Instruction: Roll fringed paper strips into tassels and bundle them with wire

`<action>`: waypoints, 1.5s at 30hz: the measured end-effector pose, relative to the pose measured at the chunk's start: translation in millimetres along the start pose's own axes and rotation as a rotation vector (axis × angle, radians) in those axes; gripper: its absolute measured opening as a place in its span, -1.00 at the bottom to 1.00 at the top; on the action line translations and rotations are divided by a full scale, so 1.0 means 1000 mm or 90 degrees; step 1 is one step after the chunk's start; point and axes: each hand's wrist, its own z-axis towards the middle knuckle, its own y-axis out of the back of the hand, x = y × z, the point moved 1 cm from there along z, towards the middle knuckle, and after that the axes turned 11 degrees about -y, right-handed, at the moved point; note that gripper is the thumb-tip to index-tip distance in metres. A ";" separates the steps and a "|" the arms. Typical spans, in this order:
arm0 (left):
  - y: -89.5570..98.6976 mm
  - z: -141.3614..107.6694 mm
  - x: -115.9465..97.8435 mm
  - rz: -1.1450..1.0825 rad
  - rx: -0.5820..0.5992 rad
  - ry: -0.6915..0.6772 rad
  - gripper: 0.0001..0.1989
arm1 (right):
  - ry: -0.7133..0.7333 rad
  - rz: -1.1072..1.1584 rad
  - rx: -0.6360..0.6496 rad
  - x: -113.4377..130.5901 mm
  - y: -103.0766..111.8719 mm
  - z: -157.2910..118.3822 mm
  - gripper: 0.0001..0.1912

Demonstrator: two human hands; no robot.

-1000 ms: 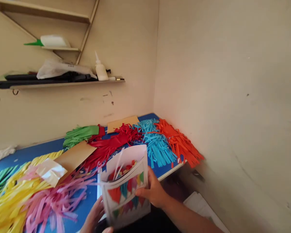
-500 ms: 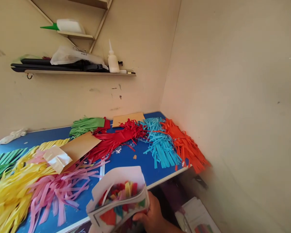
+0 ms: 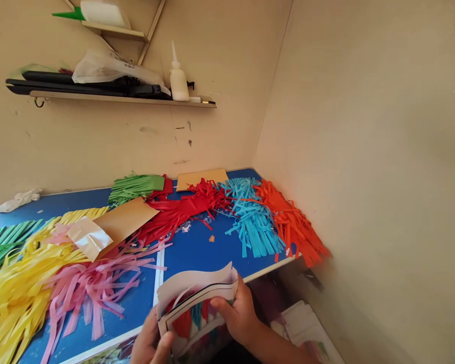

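Both hands hold a white card box with a dark printed border, above the table's front edge. Colourful strips, red and teal among them, show through its front. My right hand grips its right side, thumb on the front face. At the lower left corner, my left hand is closed on the box, its thumb also in front. The upper edge is squeezed into a narrow, wavy opening. Beyond it lie fringed paper bundles: pink, red, light blue and orange.
The blue table also carries yellow and green fringes and brown card. A wall shelf holds a glue bottle. White packets lie below at right, by the wall.
My left hand has come into view and taken hold of the box's left side. The box has tilted and its mouth has narrowed, so the strips inside show less from above.
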 end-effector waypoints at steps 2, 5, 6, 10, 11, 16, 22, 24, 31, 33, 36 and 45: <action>0.006 0.005 0.001 -0.002 -0.048 -0.063 -0.53 | -0.003 -0.006 0.007 -0.005 -0.003 -0.001 -0.49; 0.003 0.010 0.003 -0.029 -0.086 -0.048 -0.60 | 0.008 -0.029 -0.003 -0.018 -0.004 -0.006 -0.48; 0.000 0.011 0.003 -0.047 -0.098 -0.030 -0.62 | 0.012 -0.042 -0.021 -0.023 -0.003 -0.008 -0.46; -0.011 0.015 -0.007 -0.106 -0.179 -0.039 -0.49 | 0.054 -0.115 -0.107 -0.040 0.005 -0.009 -0.43; -0.013 0.015 -0.009 -0.105 -0.201 -0.061 -0.45 | 0.077 -0.134 -0.117 -0.044 0.008 -0.008 -0.45; -0.014 0.014 -0.003 -0.039 -0.255 -0.117 -0.47 | 0.180 -0.204 -0.099 -0.047 0.020 0.005 -0.49; 0.002 0.032 0.007 0.072 -0.192 -0.141 -0.64 | 0.114 -0.111 0.051 -0.018 0.031 0.034 -0.50; 0.006 0.044 0.001 0.062 -0.117 -0.126 -0.65 | 0.078 -0.097 0.097 -0.010 0.033 0.044 -0.53; 0.007 0.066 0.012 0.031 -0.065 -0.094 -0.67 | 0.055 -0.130 0.114 -0.009 0.035 0.062 -0.69; 0.005 0.068 0.019 0.024 -0.064 -0.094 -0.69 | 0.086 -0.149 0.100 -0.007 0.037 0.066 -0.73; 0.004 0.071 0.021 0.011 -0.045 -0.100 -0.73 | 0.125 -0.183 0.088 -0.001 0.040 0.073 -0.78; 0.000 0.077 0.008 0.197 -0.038 -0.251 -0.79 | 0.190 -0.241 0.051 -0.005 0.042 0.077 -0.84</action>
